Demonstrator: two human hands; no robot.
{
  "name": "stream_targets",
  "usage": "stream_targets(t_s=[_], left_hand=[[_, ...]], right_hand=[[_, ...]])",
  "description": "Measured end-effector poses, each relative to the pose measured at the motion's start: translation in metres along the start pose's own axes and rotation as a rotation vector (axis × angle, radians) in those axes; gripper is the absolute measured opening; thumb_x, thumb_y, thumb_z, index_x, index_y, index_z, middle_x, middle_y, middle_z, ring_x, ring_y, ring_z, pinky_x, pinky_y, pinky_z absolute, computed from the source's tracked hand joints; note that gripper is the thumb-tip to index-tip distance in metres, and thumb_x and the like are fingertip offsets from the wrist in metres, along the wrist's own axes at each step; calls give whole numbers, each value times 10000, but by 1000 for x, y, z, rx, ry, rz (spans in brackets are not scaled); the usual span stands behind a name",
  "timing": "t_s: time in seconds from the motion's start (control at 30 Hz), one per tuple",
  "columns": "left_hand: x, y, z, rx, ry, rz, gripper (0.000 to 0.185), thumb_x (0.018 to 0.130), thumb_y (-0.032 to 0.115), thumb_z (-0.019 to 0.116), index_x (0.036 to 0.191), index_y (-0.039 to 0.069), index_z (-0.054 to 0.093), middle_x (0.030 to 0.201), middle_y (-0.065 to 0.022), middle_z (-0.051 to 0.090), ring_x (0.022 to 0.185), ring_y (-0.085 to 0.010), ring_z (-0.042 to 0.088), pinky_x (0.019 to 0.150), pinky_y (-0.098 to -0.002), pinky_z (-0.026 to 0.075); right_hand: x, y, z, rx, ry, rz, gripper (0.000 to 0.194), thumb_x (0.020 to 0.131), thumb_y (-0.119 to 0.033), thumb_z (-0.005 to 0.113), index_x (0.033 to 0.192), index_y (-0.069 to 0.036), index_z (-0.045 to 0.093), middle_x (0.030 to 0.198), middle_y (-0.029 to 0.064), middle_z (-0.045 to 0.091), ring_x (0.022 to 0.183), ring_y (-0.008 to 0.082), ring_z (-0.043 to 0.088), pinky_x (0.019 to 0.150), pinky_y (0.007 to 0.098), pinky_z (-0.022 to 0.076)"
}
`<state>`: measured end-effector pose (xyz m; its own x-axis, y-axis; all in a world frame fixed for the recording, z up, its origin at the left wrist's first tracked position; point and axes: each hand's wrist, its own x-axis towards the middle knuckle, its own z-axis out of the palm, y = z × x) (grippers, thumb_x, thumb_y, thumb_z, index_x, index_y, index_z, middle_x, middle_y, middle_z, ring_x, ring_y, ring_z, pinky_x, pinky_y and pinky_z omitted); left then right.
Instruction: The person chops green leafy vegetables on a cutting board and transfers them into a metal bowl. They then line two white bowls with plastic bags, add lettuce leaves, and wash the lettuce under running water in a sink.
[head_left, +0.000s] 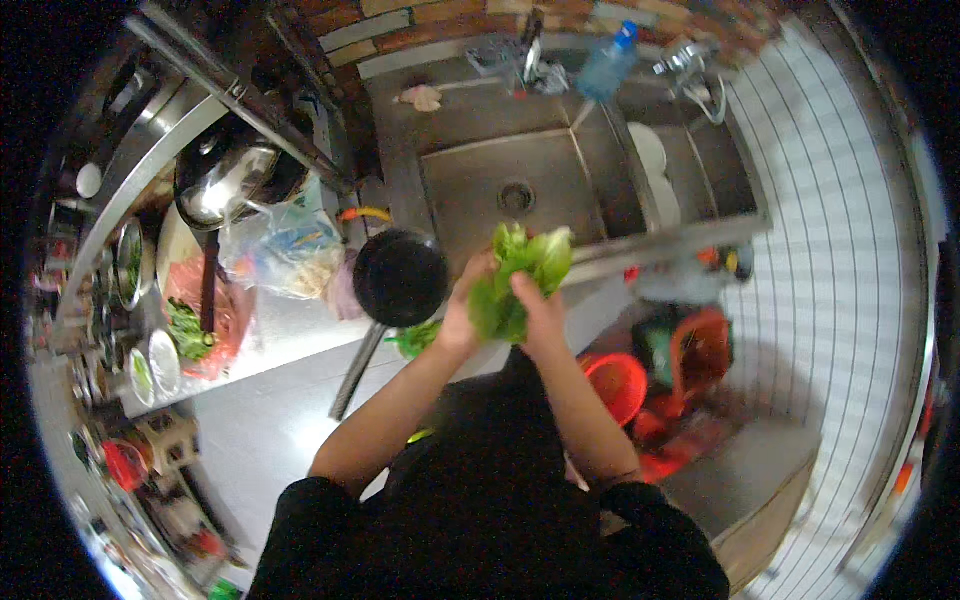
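Between my two hands is a bunch of green leafy vegetable (517, 281), held up over the front edge of a steel sink (480, 176). My left hand (461, 311) grips its left side, the fingers partly hidden behind the leaves. On the other side my right hand (541, 315) presses its thumb onto the leaves. A dark round pan (401, 277) with a long handle is just left of my left hand. Below the pan, partly covered by my forearm, more greens (418, 340) show in what looks like a green container.
A wok (232, 180) and a clear plastic bag (289, 251) crowd the counter at left, near greens on red plastic (199, 330). A blue-capped bottle (607, 67) stands behind the sink. White plates (651, 161) sit in the right basin. Red baskets (615, 386) are at lower right.
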<state>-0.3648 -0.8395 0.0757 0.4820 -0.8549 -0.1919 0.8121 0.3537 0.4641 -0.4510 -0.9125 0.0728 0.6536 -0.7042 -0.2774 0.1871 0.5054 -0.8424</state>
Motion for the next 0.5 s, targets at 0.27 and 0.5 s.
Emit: stream_targets(t_s=[0.27, 0.5], left_hand=[[235, 3, -14, 1609, 99, 131, 603, 851, 181, 590, 1410, 70, 392, 1417, -225, 414, 1306, -381, 420, 1084, -468, 346], [409, 10, -86, 2470, 139, 492, 506, 886, 232, 567, 1350, 67, 453, 1282, -202, 549, 1162, -334, 549, 971, -468, 435]], right_hand=[[203, -33, -95, 126, -50, 636, 274, 956, -181, 524, 1205, -68, 548, 1123, 85, 621, 1011, 238, 613, 843, 411, 513], [270, -43, -90, -107, -75, 729, 351, 973, -361, 539, 1175, -77, 568, 1065, 86, 648, 885, 255, 643, 789, 414, 530]])
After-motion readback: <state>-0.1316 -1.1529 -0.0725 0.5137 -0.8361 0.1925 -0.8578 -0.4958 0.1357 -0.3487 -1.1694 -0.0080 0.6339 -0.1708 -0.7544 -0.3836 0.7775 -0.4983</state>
